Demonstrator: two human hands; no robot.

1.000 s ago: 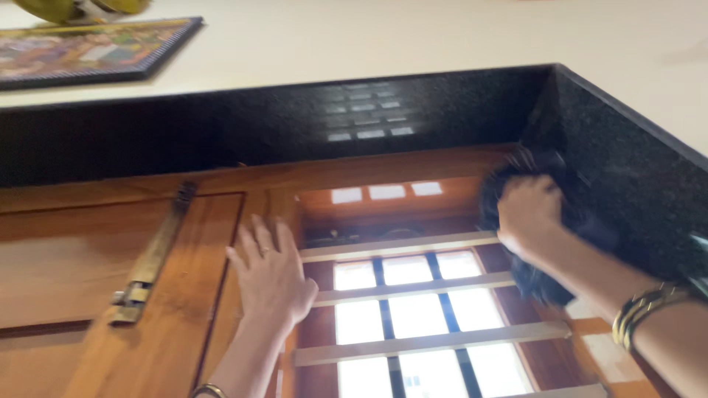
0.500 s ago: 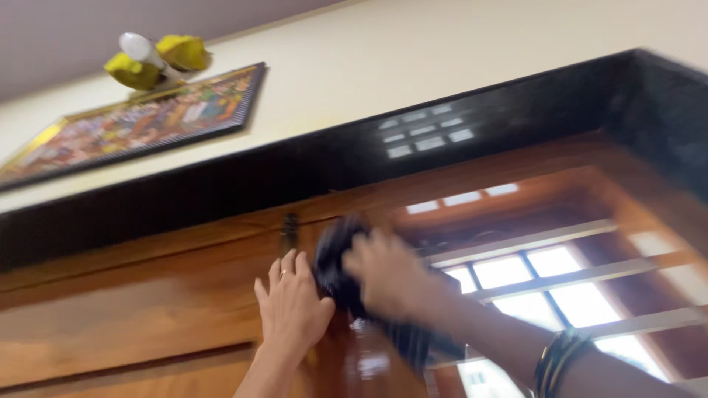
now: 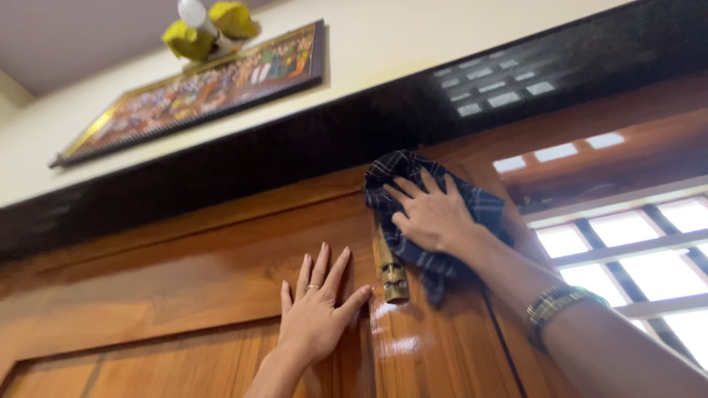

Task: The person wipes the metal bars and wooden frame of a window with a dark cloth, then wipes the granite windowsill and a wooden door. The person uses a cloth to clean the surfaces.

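My right hand (image 3: 434, 211) presses a dark checked cloth (image 3: 404, 248) flat against the top of a glossy wooden door (image 3: 177, 295), just below the black stone lintel (image 3: 243, 158). The cloth covers the upper part of a brass bolt (image 3: 392, 274) whose lower end sticks out beneath it. My left hand (image 3: 318, 308) rests flat on the door panel with fingers spread, a ring on one finger, just left of the bolt. Bangles sit on my right wrist (image 3: 552, 302).
A framed colourful picture (image 3: 199, 92) hangs on the cream wall above the lintel, with a yellow lamp fitting and bulb (image 3: 208, 28) over it. To the right is a wooden transom with bright glass panes (image 3: 627, 250).
My right hand has carried the cloth from the right corner by the window leftward onto the door top by the bolt. My left hand stays flat on the door. The camera has swung left.
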